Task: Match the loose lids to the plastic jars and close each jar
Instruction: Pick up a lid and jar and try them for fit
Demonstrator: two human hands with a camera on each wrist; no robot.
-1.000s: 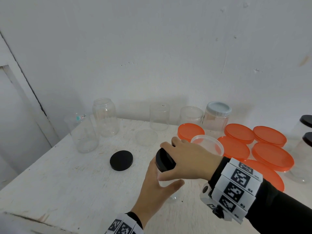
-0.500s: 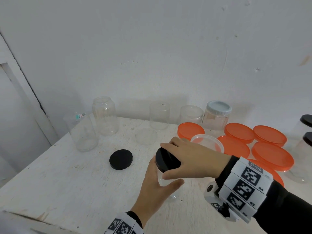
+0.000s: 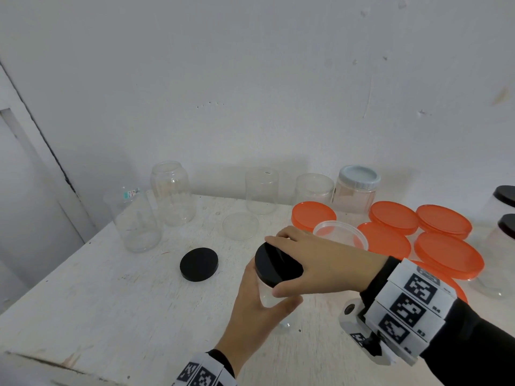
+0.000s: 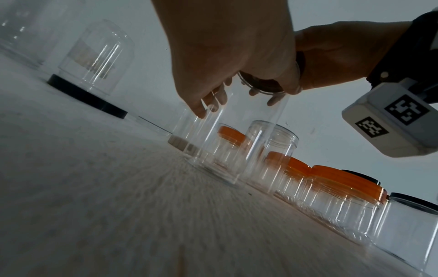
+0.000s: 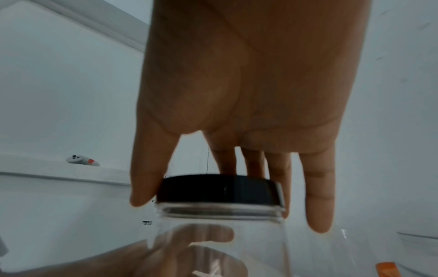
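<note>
left hand (image 3: 252, 310): fingers wrapped round clear jar (image 4: 227, 135) body | right hand (image 3: 320, 263): fingertips gripping black lid (image 3: 277, 264) rim, seated on jar mouth | spare black lid (image 3: 198, 264) left of fingers

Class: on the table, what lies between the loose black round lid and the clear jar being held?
Nothing: bare white tabletop separates the loose black round lid from the held clear plastic jar, seen in the head view.

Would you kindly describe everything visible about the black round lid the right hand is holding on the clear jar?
The black round lid is a flat, smooth, opaque disc with a short straight skirt, plastic by its look. It sits on the mouth of the clear plastic jar, tilted in the head view, with the jar's threaded neck still showing below its rim. The right hand grips its edge from above; the left hand holds the jar's wall below.
</note>
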